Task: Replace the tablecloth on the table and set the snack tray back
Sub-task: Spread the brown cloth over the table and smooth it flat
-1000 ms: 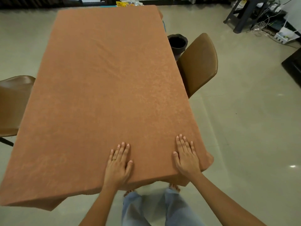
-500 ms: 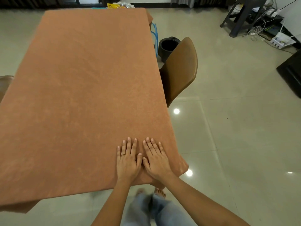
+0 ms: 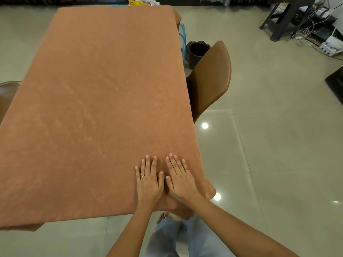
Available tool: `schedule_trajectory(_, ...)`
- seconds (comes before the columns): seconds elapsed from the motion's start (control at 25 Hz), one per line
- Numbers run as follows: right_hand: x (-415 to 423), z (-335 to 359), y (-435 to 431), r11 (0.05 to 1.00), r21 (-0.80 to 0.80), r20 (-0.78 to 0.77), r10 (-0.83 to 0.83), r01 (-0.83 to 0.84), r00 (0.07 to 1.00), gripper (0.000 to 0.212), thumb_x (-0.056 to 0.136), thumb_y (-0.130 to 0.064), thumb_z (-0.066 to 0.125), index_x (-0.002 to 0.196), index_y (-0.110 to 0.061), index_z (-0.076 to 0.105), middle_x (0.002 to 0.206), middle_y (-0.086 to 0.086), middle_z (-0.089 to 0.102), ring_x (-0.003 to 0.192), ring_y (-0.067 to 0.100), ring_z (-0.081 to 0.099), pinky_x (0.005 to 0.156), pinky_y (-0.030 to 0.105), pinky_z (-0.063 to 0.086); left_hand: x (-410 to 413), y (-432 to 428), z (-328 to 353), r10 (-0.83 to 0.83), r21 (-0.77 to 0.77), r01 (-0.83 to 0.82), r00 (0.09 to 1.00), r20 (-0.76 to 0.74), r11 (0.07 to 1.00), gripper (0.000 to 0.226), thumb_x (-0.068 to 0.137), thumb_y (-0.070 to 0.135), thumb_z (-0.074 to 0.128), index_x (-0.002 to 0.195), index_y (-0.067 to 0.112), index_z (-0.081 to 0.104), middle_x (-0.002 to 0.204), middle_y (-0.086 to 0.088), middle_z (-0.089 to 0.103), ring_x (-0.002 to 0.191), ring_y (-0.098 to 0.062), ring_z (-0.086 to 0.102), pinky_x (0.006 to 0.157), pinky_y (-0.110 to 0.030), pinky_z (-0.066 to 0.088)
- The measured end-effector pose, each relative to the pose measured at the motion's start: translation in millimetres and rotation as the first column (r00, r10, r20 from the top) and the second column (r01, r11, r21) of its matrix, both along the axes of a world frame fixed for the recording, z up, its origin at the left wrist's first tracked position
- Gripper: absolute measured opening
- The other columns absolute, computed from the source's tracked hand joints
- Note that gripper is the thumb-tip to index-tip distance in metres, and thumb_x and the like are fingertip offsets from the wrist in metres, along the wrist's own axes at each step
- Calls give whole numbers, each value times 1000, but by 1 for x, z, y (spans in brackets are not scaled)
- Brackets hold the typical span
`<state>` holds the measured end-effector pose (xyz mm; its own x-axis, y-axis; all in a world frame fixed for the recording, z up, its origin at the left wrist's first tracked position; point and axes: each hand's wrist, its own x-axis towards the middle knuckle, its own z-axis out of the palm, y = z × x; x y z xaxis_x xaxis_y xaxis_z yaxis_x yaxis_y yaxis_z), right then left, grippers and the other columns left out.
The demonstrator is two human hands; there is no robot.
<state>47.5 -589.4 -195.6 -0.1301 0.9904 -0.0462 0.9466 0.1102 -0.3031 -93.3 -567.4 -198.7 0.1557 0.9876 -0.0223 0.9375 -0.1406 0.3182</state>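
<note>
**Rust-brown cloth laid and smoothed; tray not yet back**

Terracotta fabric, the rust-brown tablecloth, now covers the whole top of the desk, which is itself hidden beneath it. The cloth hangs over the near edge and drapes in a soft fold at the near right corner.

A second ago the two hands lay well apart along the near edge, the right one at the corner. Since then they have drawn together. The left hand, with a thin gold ring, and the right hand lie side by side near that corner, thumbs almost touching. Over the last half second they have barely shifted.

All the fingers are straight and slightly spread, pressed flat on the cloth and gripping nothing.

This reads as the end of a smoothing pass. The surface looks flat, with only faint creases and rub marks across the middle, so the cloth half of the task seems done.

The snack tray is not on the desk. A yellow packet with pale wrappers peeks over the far edge, but whether that is the tray cannot be told. Fetching it and setting it down is probably what remains.

A brown moulded chair stands just beside the right edge.
</note>
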Motion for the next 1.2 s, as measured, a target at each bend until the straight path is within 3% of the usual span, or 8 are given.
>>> schedule_trajectory(0.2, 29, -4, 28, 995, 3, 50, 102, -103, 994, 60, 98, -35, 28, 152, -12, 16, 159, 7, 14, 148, 18, 7, 117, 41, 7, 45, -2, 5, 205, -86, -201, 978, 33, 976, 60, 92, 38, 25, 146, 13, 35, 152, -14, 32, 143, -29, 25, 117, -48, 9)
schedule_trajectory(0.44, 50, -11, 34, 995, -15, -80, 98, -99, 992, 62, 98, -39, 30, 152, -12, 16, 159, 3, 13, 148, 16, 5, 118, 41, 5, 27, 10, -3, 270, 43, -268, 960, -68, 962, 64, 89, 46, 31, 146, 18, 37, 152, -12, 33, 141, -26, 29, 116, -45, 8)
schedule_trajectory(0.56, 80, -8, 49, 982, 11, -88, 189, -189, 978, 61, 98, -37, 28, 151, -7, 19, 158, 7, 14, 147, 21, 10, 118, 40, 4, 60, 15, -4, 393, 23, -392, 919, -19, 920, 64, 89, 42, 27, 147, 16, 35, 152, -15, 31, 142, -29, 26, 116, -48, 9)
schedule_trajectory(0.72, 81, -1, 84, 809, 8, -22, 588, -588, 809, 61, 94, -34, 28, 149, -6, 28, 156, 10, 24, 145, 23, 21, 118, 45, 17, 109, 8, -4, 612, 6, -612, 790, 25, 790, 59, 91, 37, 28, 143, 12, 40, 148, -18, 37, 139, -33, 32, 114, -52, 19)
schedule_trajectory(0.84, 97, -6, 99, 690, -46, -7, 723, -722, 691, 64, 95, -40, 22, 151, -10, 19, 158, 8, 18, 147, 22, 14, 118, 44, 5, 123, -6, -8, 712, 26, -712, 702, 21, 702, 59, 93, 40, 28, 144, 13, 40, 149, -17, 37, 139, -33, 32, 114, -51, 18)
schedule_trajectory(0.96, 129, -5, 121, 631, -71, 12, 775, -773, 632, 64, 97, -45, 20, 153, -15, 9, 160, 3, 9, 148, 18, 4, 120, 39, -2, 143, -11, -6, 728, 24, -728, 685, 26, 685, 60, 93, 42, 28, 145, 15, 38, 150, -16, 36, 140, -32, 31, 115, -49, 17)
schedule_trajectory(1.08, 160, -2, 162, 657, -78, 48, 754, -750, 655, 65, 97, -48, 17, 153, -17, 8, 160, 2, 8, 148, 18, 4, 120, 42, 3, 154, -11, -4, 744, 1, -744, 668, 15, 668, 61, 92, 43, 28, 146, 16, 37, 151, -15, 35, 141, -29, 29, 116, -47, 16)
schedule_trajectory(1.2, 173, 1, 200, 765, -79, 75, 644, -639, 762, 70, 93, -49, 8, 153, -12, 9, 160, 6, 6, 148, 21, 3, 120, 43, 2, 155, -7, -1, 754, -7, -754, 657, 15, 657, 61, 92, 41, 26, 147, 15, 35, 152, -14, 32, 143, -29, 25, 117, -47, 13)
